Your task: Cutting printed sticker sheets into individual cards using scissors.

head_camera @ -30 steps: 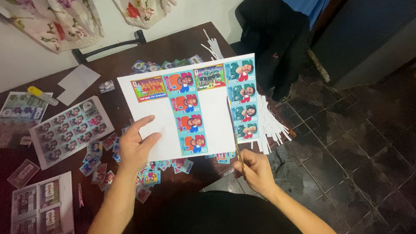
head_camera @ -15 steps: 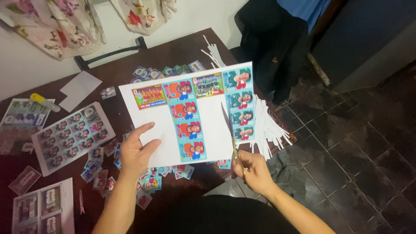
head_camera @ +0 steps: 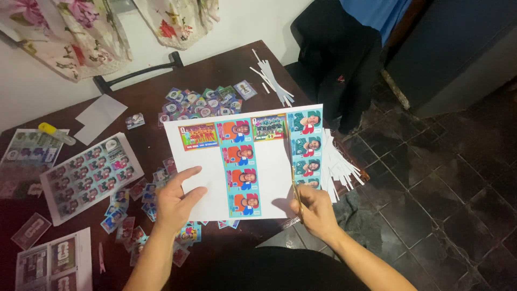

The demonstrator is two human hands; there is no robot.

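Pressing my left hand (head_camera: 177,202) flat, fingers spread, on the lower left part of a white printed sheet (head_camera: 269,172), I steady it over the front edge of the dark wooden table (head_camera: 145,91), toward its right corner. My right hand (head_camera: 315,210) is curled closed around scissors (head_camera: 296,194), their blades biting into the sheet's bottom edge beside a column of blue picture cards. Thin white paper strips (head_camera: 342,170) fan out just beyond the sheet's right edge, and more strips (head_camera: 272,78) lie near the table's far right corner. Loose cut cards (head_camera: 202,102) are heaped behind the sheet; others scatter beside my left wrist. An uncut card sheet (head_camera: 89,175) lies toward the left edge, with a yellow-capped glue stick (head_camera: 54,132) behind it.
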